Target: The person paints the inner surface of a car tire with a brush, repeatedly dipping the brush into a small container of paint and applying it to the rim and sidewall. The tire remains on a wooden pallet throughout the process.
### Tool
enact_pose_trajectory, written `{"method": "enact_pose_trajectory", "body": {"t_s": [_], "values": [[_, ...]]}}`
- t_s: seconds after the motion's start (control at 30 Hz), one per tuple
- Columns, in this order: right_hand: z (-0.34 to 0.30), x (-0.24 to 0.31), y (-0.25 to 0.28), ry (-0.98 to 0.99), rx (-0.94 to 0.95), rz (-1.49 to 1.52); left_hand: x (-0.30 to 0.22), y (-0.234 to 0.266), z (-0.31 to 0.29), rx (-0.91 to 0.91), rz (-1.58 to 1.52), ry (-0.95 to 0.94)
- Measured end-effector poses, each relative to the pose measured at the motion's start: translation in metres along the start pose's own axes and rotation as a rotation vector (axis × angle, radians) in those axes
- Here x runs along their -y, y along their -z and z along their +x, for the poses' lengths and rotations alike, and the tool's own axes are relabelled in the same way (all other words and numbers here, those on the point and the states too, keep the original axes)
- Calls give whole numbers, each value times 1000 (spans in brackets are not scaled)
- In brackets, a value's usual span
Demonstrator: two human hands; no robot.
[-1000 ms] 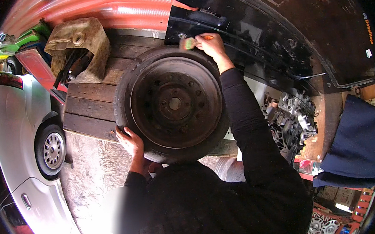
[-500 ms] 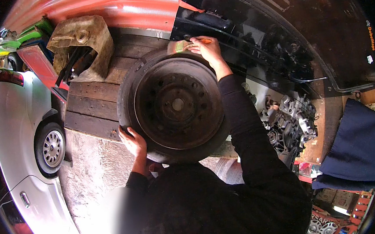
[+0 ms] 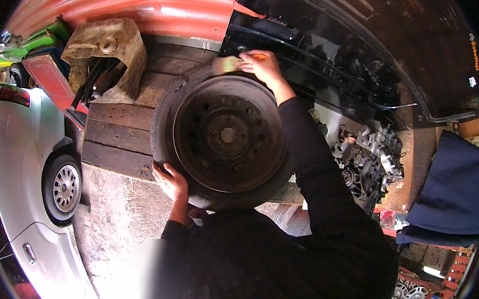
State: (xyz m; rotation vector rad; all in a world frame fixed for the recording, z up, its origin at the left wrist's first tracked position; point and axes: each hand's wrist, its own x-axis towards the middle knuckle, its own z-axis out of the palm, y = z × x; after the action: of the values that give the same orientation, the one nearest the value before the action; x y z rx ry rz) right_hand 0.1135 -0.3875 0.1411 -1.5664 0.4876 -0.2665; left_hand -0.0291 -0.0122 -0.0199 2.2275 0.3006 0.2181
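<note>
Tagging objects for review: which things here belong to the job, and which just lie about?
In use:
- tire and wheel, left hand against them
- blurred brush-like tool in right hand

Seemingly idle:
- cut-open container
- engine parts
- dark blue cloth

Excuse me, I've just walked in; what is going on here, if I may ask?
A person has a dark wheel with its tyre on a wooden bench. The left hand is against the tyre's near left side. The right hand holds a blurred, brush-like tool at the tyre's far edge; whether it touches is unclear.
</note>
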Motion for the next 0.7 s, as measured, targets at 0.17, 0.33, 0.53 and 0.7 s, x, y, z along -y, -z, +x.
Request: {"method": "enact_pose_trajectory", "body": {"t_s": [0.17,0.33,0.53,0.7], "values": [[8,6,-5,387,-177,-884,5,2,2,-4,29,16],[-10,8,-41,344,-14,-1109,3,4,2,-2,31,12],[-3,30,-77,555,-10,-868,8,2,1,-3,23,14],[-26,10,-113,510,155,-1015,-1,2,-1,7,3,25]]}}
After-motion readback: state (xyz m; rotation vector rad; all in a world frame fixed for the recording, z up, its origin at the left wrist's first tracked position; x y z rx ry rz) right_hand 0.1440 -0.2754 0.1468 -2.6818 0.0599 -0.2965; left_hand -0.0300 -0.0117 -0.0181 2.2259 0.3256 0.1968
